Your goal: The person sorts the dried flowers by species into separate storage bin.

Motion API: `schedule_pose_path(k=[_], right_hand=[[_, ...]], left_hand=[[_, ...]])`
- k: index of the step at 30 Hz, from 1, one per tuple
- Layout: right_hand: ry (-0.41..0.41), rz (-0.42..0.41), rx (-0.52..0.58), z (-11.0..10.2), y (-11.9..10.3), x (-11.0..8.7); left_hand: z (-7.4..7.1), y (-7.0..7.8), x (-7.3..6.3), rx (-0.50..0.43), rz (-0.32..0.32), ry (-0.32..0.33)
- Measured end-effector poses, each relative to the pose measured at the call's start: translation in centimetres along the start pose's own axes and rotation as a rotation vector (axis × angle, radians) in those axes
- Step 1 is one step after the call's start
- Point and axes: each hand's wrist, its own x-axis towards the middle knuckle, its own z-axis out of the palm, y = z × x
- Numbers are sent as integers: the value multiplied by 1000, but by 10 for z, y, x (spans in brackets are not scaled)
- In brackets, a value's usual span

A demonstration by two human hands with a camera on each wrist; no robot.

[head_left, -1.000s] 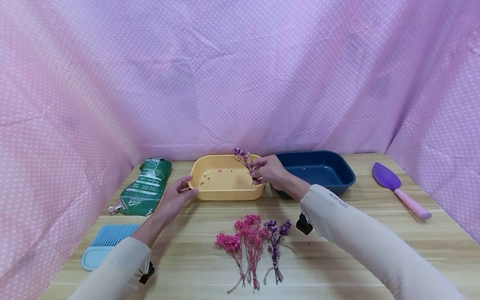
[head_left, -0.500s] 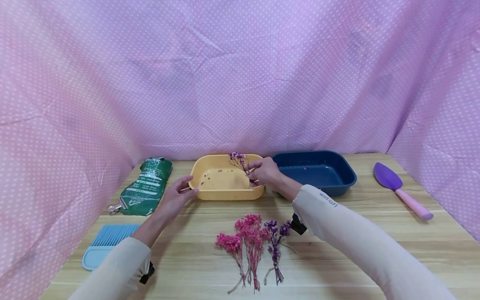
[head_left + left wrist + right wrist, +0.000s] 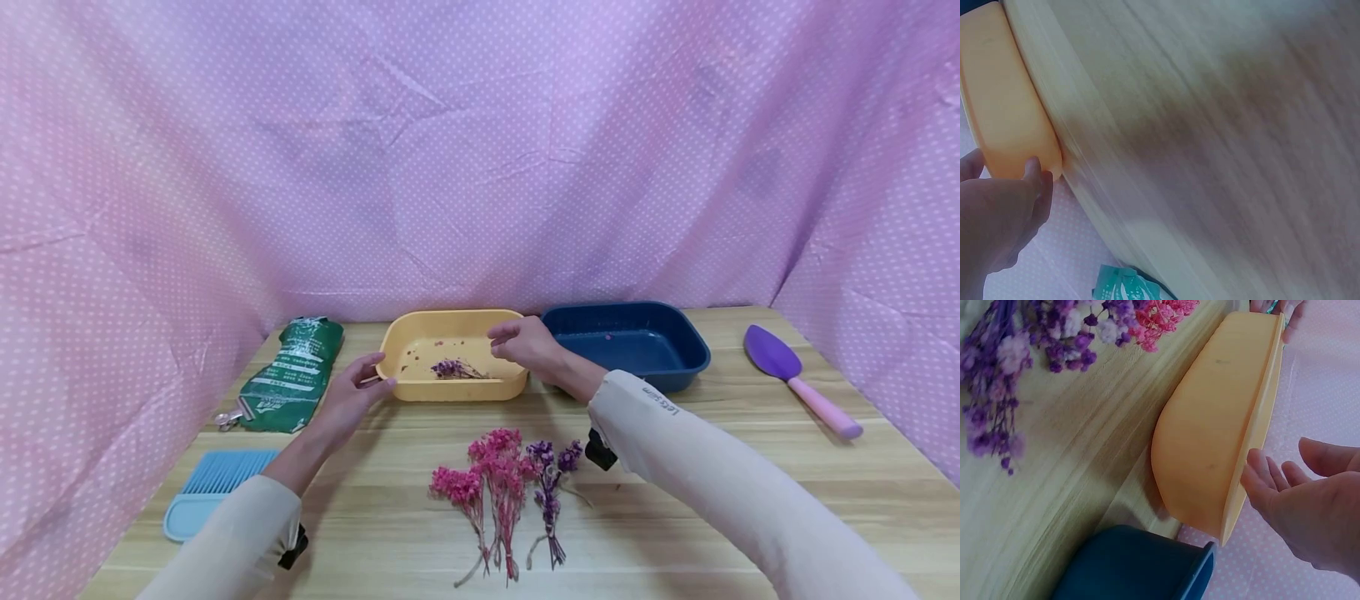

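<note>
In the head view a small purple dried-flower bunch (image 3: pixel 452 368) lies on its side inside the yellow basin (image 3: pixel 457 390), near its front wall. My right hand (image 3: pixel 528 343) hovers over the basin's right end, fingers extended and holding nothing. The right wrist view shows that hand (image 3: pixel 1319 509) beside the basin's rim, thumb apart from the fingers. My left hand (image 3: pixel 356 387) touches the basin's left end, thumb at the front and fingers against the outer side. Several pink flower bunches (image 3: pixel 498 467) and a purple bunch (image 3: pixel 551 492) lie on the table in front.
A dark blue basin (image 3: pixel 626 379) stands right of the yellow one. At the far right lies a purple spatula (image 3: pixel 776 354) with a pink handle. On the left are a green bag (image 3: pixel 288 383) and a light blue brush (image 3: pixel 217 483). Pink dotted cloth (image 3: pixel 480 167) hangs behind.
The purple flower bunch was held in my right hand above the basin; it now lies inside. My right fingers have let go of it. The left hand has stayed in place.
</note>
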Motion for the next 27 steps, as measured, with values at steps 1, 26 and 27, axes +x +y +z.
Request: schedule_pose_path(k=[1,26,27], right_hand=[[-1,3,8,-1,-1,-2],[-24,28,281,-19,3,-85],[-22,36,282,-20,5,-88]], left_hand=[[0,0,0,4,-3,0],[-1,0,-3,21,-4,-4],[-1,0,-3,20,-5,-5]])
